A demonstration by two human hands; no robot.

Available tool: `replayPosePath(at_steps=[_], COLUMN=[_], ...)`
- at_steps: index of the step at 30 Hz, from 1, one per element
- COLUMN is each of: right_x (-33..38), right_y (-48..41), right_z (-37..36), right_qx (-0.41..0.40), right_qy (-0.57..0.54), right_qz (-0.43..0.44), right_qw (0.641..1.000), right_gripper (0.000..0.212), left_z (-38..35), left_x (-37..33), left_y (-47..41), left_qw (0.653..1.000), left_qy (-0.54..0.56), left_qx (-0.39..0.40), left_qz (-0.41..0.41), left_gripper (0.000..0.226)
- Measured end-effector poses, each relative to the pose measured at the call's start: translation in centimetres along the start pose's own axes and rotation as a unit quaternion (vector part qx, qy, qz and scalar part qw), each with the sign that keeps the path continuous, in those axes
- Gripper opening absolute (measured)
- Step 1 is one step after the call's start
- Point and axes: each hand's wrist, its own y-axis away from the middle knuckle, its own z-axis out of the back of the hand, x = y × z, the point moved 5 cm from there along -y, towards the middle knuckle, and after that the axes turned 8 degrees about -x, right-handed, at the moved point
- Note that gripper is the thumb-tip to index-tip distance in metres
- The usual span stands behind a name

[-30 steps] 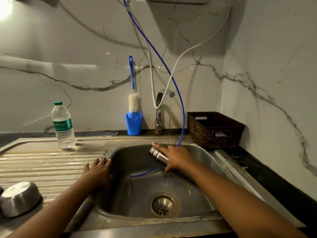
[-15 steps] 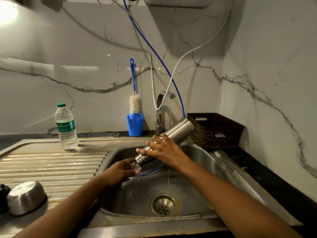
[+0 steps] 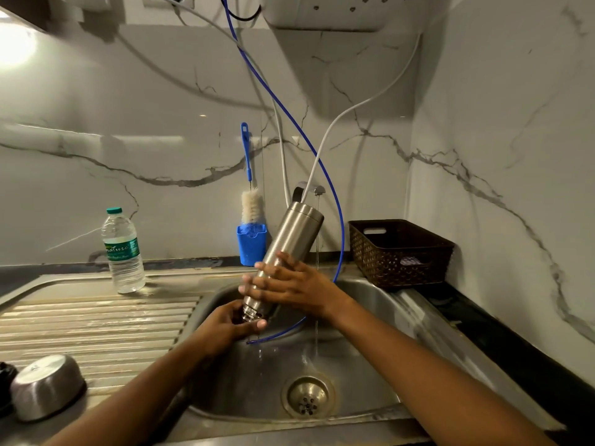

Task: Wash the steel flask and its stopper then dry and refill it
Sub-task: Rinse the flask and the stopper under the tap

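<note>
The steel flask [image 3: 291, 239] is upside down and tilted over the sink [image 3: 380, 304], its base up near the tap [image 3: 306, 189] and its threaded mouth pointing down. My right hand [image 3: 289, 284] grips the flask's lower body. My left hand [image 3: 230, 323] cups under the mouth, fingers curled around it, and water drips from there into the basin. A thin stream of water runs from the tap. A steel cup-shaped lid [image 3: 45, 386] lies on the drainboard at the lower left beside a black object [image 3: 4, 386], possibly the stopper.
A plastic water bottle [image 3: 124, 251] stands on the drainboard [image 3: 96, 320]. A blue holder [image 3: 251, 244] with a bottle brush [image 3: 251, 204] sits behind the sink. A brown basket [image 3: 399, 252] stands at the right. A blue tube [image 3: 335, 201] hangs into the basin above the drain [image 3: 307, 395].
My right hand lifted the flask out of the basin and tipped it mouth down, steeper now. My left hand left the sink's rim and came under the mouth.
</note>
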Motion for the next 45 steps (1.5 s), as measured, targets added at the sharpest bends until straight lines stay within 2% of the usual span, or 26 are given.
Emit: replayPosePath(at_steps=[1,3,5,7,8,9,11,12,13,14,17,20,22,24,26,30,32,34,35,38,39,40,43,45], right_x=[-1.0,-3.1,-4.6,-5.6,-6.0,-6.3,-6.1,-5.7,-5.1,-4.6,-3.7,-3.8,-4.2,-4.8,-5.3,-5.6,-6.2,-6.5,-6.2,-4.0,-3.8,-4.1,-5.3,-4.6], right_y=[0.1,0.7,1.7,2.1,2.3,2.7,3.5,3.6,3.6,3.6,3.7,3.9,3.7,2.8,1.7,-0.5,-1.4,-1.8,-1.6,-0.1,0.1,0.1,-0.6,-0.7], right_z=[0.2,0.2,0.0,0.3,0.4,0.3,-0.1,-0.5,-0.7,-0.9,-1.4,-1.1,-0.7,0.1,0.8,2.0,2.9,3.3,2.9,1.4,1.2,1.3,1.9,1.5], right_qx=[-0.006,-0.007,-0.017,-0.047,-0.068,-0.088,-0.101,-0.084,-0.055,-0.031,-0.012,-0.020,-0.031,-0.041,-0.040,-0.016,-0.031,-0.059,-0.059,-0.005,-0.010,-0.034,-0.090,-0.059], right_qy=[-0.027,-0.089,-0.170,-0.279,-0.343,-0.419,-0.558,-0.604,-0.631,-0.646,-0.655,-0.640,-0.635,-0.639,-0.630,-0.574,-0.530,-0.507,-0.512,-0.563,-0.572,-0.572,-0.547,-0.549], right_qz=[-0.056,-0.200,-0.311,-0.407,-0.475,-0.554,-0.665,-0.681,-0.683,-0.682,-0.697,-0.714,-0.707,-0.690,-0.675,-0.653,-0.635,-0.613,-0.612,-0.644,-0.646,-0.641,-0.610,-0.618], right_qw=[0.998,0.976,0.935,0.869,0.807,0.714,0.486,0.405,0.363,0.341,0.292,0.283,0.308,0.339,0.382,0.494,0.561,0.604,0.599,0.518,0.505,0.510,0.567,0.560], right_gripper=[0.067,0.085,0.099,0.099,0.096,0.090,0.067,0.048,0.035,0.034,0.059,0.064,0.065,0.067,0.069,0.069,0.071,0.071,0.070,0.066,0.065,0.064,0.064,0.064], left_z=[0.3,0.4,0.2,0.0,0.0,0.0,-0.1,-0.3,-0.4,-0.6,-0.9,-1.7,-2.2,-2.1,-2.0,-2.6,-2.6,-2.4,-2.2,-2.2,-2.0,-1.8,-1.1,-1.3], left_x=[0.1,-0.2,-0.3,-0.1,0.1,0.4,0.7,0.8,1.0,1.0,1.3,1.3,0.9,0.2,-1.0,-4.0,-5.0,-5.1,-4.9,-3.3,-3.1,-3.3,-4.3,-4.1], left_y=[-0.2,-0.2,0.0,-0.1,-0.1,-0.2,-0.1,0.0,0.1,0.1,0.2,0.5,0.7,0.5,0.3,0.6,0.2,-0.3,-0.3,0.0,0.1,-0.1,-0.6,-0.4], left_qw=[1.000,1.000,0.999,0.998,0.997,0.997,0.996,0.997,0.997,0.998,0.998,0.995,0.993,0.996,0.996,0.985,0.984,0.984,0.982,0.967,0.961,0.960,0.967,0.967], left_qy=[0.015,0.028,0.048,0.066,0.073,0.079,0.077,0.067,0.053,0.037,-0.014,-0.070,-0.094,-0.070,-0.047,-0.135,-0.132,-0.109,-0.113,-0.221,-0.244,-0.243,-0.175,-0.190], left_qx=[-0.004,-0.006,-0.001,0.005,0.007,0.009,0.015,0.019,0.023,0.028,0.033,0.045,0.024,-0.034,-0.078,-0.102,-0.113,-0.133,-0.141,-0.125,-0.126,-0.132,-0.168,-0.159], left_qz=[0.001,-0.003,-0.005,0.004,0.012,0.020,0.033,0.038,0.041,0.043,0.048,0.063,0.067,0.048,0.017,-0.027,-0.044,-0.053,-0.051,-0.017,-0.022,-0.034,-0.075,-0.054], left_gripper=[0.102,0.101,0.096,0.094,0.094,0.094,0.093,0.093,0.093,0.094,0.098,0.101,0.110,0.118,0.108,0.056,0.054,0.059,0.058,0.053,0.052,0.051,0.056,0.052])
